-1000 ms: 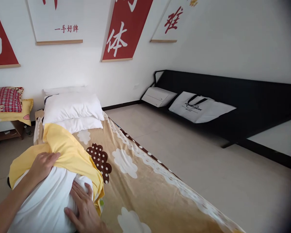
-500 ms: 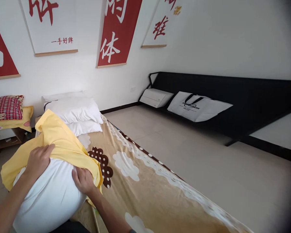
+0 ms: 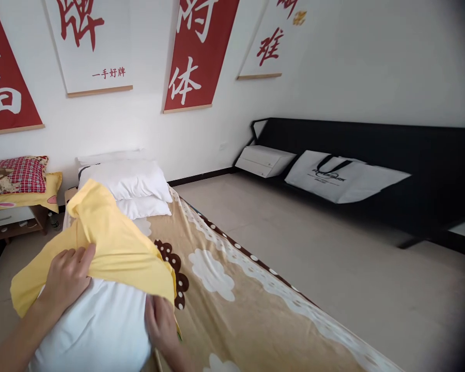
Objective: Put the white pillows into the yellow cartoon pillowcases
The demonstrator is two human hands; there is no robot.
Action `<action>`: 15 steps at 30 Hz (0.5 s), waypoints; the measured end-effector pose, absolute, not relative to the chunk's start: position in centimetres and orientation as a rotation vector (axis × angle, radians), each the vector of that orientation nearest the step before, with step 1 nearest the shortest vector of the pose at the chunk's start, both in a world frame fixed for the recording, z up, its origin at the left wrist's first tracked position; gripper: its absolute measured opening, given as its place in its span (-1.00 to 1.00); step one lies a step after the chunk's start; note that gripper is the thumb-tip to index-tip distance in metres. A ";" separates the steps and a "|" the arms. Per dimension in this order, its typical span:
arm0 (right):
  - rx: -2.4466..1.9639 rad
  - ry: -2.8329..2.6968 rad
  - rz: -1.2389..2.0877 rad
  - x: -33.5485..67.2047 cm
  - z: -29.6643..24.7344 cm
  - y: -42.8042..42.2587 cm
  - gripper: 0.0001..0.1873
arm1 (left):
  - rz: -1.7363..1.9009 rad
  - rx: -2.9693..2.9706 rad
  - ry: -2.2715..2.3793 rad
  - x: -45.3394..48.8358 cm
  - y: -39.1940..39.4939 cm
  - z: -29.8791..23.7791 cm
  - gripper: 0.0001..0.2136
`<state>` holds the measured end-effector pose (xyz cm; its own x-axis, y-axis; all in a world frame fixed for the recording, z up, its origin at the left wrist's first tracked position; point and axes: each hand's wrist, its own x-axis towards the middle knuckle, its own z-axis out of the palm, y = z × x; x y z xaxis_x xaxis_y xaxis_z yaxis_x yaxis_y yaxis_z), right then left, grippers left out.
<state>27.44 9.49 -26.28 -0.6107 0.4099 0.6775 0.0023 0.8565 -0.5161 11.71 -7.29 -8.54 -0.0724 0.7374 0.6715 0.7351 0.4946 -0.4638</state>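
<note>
A white pillow (image 3: 96, 330) is close in front of me, its far end inside a yellow pillowcase (image 3: 127, 258). My left hand (image 3: 70, 271) is closed on the pillowcase's edge, on top of the pillow. At the pillow's right side is my right hand (image 3: 160, 320), closed on the pillow just below the hanging edge of the case. Some of its fingertips are hidden. The case's closed end rises in a loose fold towards the wall.
Beneath and beyond lies a bed with a brown patterned sheet (image 3: 225, 325). White pillows (image 3: 127, 178) are stacked at its head. Left stands a nightstand (image 3: 11, 218) bearing patterned pillows (image 3: 17, 175). On the right, a black bench (image 3: 372, 135) holds a white box (image 3: 261, 160) and a white bag (image 3: 333, 178).
My right hand has moved right and down along the pillow's side. The pillowcase's edge now hangs over the right side of the pillow. The camera view has shifted slightly left.
</note>
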 end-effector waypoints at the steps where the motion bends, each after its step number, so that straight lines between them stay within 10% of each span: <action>1: -0.291 -2.167 0.616 27.4 -24.0 10.9 -0.59 | -0.025 -1.202 -1.817 12.6 -7.3 -7.2 -0.50; 8: -0.060 -2.437 0.544 27.6 -5.5 17.9 -0.55 | -0.159 -0.688 -2.782 14.1 -7.1 -2.6 -0.66; 15: -0.103 -3.123 0.537 20.4 -12.0 21.2 -0.61 | -0.145 -0.811 -3.212 10.5 -1.4 -20.2 -0.70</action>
<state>20.37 21.20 -12.01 -0.9975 0.0593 -0.0393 0.0690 0.9404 -0.3330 10.49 -1.36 -20.23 -0.8661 0.4779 -0.1469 0.4627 0.8775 0.1264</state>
